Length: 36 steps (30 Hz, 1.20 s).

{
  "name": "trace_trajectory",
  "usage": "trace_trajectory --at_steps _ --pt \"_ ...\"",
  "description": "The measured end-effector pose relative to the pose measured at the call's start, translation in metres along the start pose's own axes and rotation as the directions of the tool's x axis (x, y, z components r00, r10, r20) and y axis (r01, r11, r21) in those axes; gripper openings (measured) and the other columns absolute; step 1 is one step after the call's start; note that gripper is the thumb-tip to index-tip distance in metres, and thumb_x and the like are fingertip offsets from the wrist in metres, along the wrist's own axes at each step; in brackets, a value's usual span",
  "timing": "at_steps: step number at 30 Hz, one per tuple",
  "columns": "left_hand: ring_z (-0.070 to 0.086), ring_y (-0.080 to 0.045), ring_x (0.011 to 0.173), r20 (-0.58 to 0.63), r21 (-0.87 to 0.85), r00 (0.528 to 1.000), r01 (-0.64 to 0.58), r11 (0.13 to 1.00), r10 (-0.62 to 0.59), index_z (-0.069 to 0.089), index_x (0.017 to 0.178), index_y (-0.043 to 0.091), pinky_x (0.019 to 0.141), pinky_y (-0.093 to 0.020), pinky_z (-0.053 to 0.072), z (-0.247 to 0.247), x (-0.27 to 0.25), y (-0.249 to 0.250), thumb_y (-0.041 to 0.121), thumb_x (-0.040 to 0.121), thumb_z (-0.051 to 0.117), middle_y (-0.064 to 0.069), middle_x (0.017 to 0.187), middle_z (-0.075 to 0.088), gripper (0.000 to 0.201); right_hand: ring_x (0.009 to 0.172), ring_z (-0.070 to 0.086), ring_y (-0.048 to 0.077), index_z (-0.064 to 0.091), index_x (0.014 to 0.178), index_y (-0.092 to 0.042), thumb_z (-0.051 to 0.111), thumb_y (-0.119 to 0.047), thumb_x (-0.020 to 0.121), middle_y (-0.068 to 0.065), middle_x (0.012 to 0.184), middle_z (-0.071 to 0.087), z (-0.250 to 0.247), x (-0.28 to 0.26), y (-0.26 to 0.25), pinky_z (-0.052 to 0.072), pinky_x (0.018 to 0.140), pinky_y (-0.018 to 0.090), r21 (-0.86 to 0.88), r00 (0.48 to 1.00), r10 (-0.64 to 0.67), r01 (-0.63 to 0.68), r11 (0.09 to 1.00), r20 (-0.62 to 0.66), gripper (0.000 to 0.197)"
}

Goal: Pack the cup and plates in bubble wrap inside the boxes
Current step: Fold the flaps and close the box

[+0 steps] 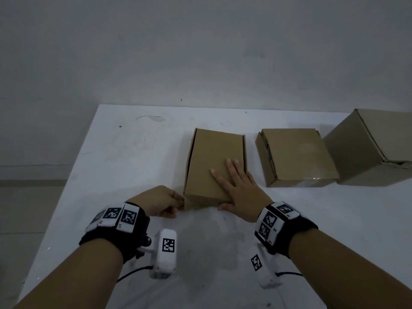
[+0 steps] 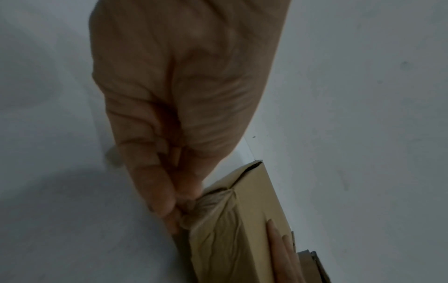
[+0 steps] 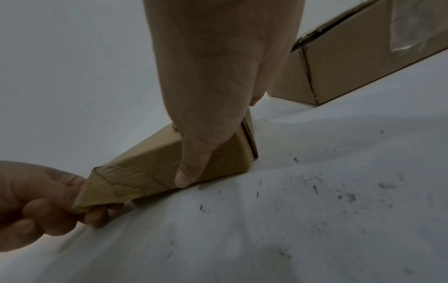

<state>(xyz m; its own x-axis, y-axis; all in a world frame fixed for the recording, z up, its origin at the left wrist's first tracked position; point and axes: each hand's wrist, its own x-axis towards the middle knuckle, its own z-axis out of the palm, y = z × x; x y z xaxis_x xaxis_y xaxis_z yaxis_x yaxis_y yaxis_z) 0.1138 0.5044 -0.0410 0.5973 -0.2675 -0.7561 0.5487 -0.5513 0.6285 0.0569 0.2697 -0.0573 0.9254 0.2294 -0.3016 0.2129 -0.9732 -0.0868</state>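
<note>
A brown cardboard box [image 1: 214,157] lies closed on the white table, in front of me at centre. My right hand [image 1: 238,188] presses flat on its lid, fingers straight, thumb [image 3: 191,172] down its near side. My left hand [image 1: 165,202] pinches a crumpled strip of brown tape [image 2: 206,206] at the box's near left corner [image 3: 97,189]. No cup, plates or bubble wrap show in any view.
Two more cardboard boxes stand to the right: a flat closed one [image 1: 296,157] with clear tape, and a taller one [image 1: 374,148] at the frame edge. The table [image 1: 138,152] ends at the left, with floor beyond. A wall rises behind.
</note>
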Motion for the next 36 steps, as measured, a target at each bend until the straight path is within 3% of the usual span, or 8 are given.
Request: trace_trajectory --at_steps 12,15,16,19,22,26,31,36 --pt "0.057 -0.010 0.043 -0.048 0.008 0.999 -0.026 1.000 0.026 0.063 0.079 0.004 0.049 -0.021 0.055 -0.001 0.010 0.006 -0.006 0.087 0.057 -0.010 0.060 0.061 0.014 0.141 -0.028 0.029 -0.026 0.140 -0.042 0.048 -0.061 0.086 0.008 0.153 -0.031 0.000 0.000 0.001 0.001 0.117 0.051 0.015 1.000 -0.005 0.004 1.000 0.004 0.095" --pt "0.059 -0.019 0.060 -0.038 0.099 0.998 -0.055 0.994 0.059 0.056 0.091 0.008 0.058 -0.027 0.052 -0.003 0.012 0.010 -0.003 0.075 0.064 -0.008 0.075 0.057 0.021 0.141 -0.028 0.028 -0.024 0.142 -0.042 0.049 -0.061 0.086 0.007 0.154 -0.031 0.001 0.000 0.001 0.001 0.117 0.051 0.027 1.000 -0.006 0.006 1.000 0.002 0.094" --pt "0.060 -0.023 0.072 -0.012 0.182 0.993 -0.115 0.977 0.119 0.052 0.108 0.011 0.066 -0.030 0.049 -0.005 0.015 0.011 0.004 0.067 0.069 -0.004 0.086 0.055 0.045 0.141 -0.028 0.028 -0.023 0.142 -0.042 0.050 -0.061 0.085 0.007 0.153 -0.031 0.000 0.000 0.001 0.001 0.117 0.051 0.031 1.000 -0.008 0.008 1.000 0.003 0.094" --pt "0.048 -0.021 0.118 0.101 0.491 0.935 -0.343 0.801 0.339 -0.001 0.145 0.044 0.095 -0.040 0.047 -0.012 0.017 0.018 0.027 0.058 0.086 0.010 0.142 0.026 0.125 0.141 -0.029 0.029 -0.022 0.143 -0.042 0.050 -0.061 0.085 0.007 0.153 -0.031 0.000 0.000 0.002 0.001 0.117 0.052 0.039 1.000 -0.014 0.013 0.999 0.009 0.094" --pt "0.035 -0.016 0.135 0.153 0.691 0.864 -0.440 0.573 0.479 -0.015 0.142 0.046 0.105 -0.039 0.041 -0.008 0.019 0.016 0.033 0.061 0.086 0.017 0.156 -0.010 0.130 0.141 -0.028 0.029 -0.020 0.144 -0.041 0.052 -0.059 0.085 0.007 0.153 -0.031 -0.001 0.000 0.002 0.002 0.117 0.052 0.044 1.000 -0.014 0.013 0.999 0.014 0.095" --pt "0.042 -0.015 0.132 0.099 0.727 0.775 -0.485 0.486 0.625 -0.004 0.144 0.043 0.101 -0.032 0.044 -0.006 0.028 -0.001 0.032 0.065 0.084 0.020 0.153 -0.006 0.119 0.141 -0.028 0.029 -0.019 0.145 -0.039 0.055 -0.055 0.086 0.008 0.153 -0.030 -0.001 -0.001 0.002 0.003 0.117 0.052 0.034 1.000 -0.021 0.021 0.999 0.010 0.095" --pt "0.035 -0.010 0.135 0.102 0.564 0.835 -0.497 0.660 0.541 0.021 0.139 0.046 0.107 -0.034 0.038 -0.016 0.024 0.010 0.046 0.059 0.083 0.020 0.155 0.011 0.102 0.139 -0.032 0.028 -0.023 0.144 -0.038 0.064 -0.057 0.078 0.009 0.151 -0.035 -0.002 -0.006 0.003 -0.005 0.115 0.047 0.129 1.000 0.013 -0.011 0.992 -0.015 0.110" --pt "0.048 -0.017 0.125 -0.172 0.252 0.858 -0.437 0.864 0.484 0.032 0.142 0.025 0.099 -0.033 0.043 -0.007 0.026 0.038 0.048 0.078 0.069 0.006 0.148 0.036 0.077 0.143 -0.019 0.015 -0.030 0.140 -0.026 0.072 -0.055 0.071 0.005 0.153 -0.030 0.010 -0.016 0.009 -0.006 0.115 0.036 0.402 0.975 0.217 -0.180 0.898 -0.047 0.127"
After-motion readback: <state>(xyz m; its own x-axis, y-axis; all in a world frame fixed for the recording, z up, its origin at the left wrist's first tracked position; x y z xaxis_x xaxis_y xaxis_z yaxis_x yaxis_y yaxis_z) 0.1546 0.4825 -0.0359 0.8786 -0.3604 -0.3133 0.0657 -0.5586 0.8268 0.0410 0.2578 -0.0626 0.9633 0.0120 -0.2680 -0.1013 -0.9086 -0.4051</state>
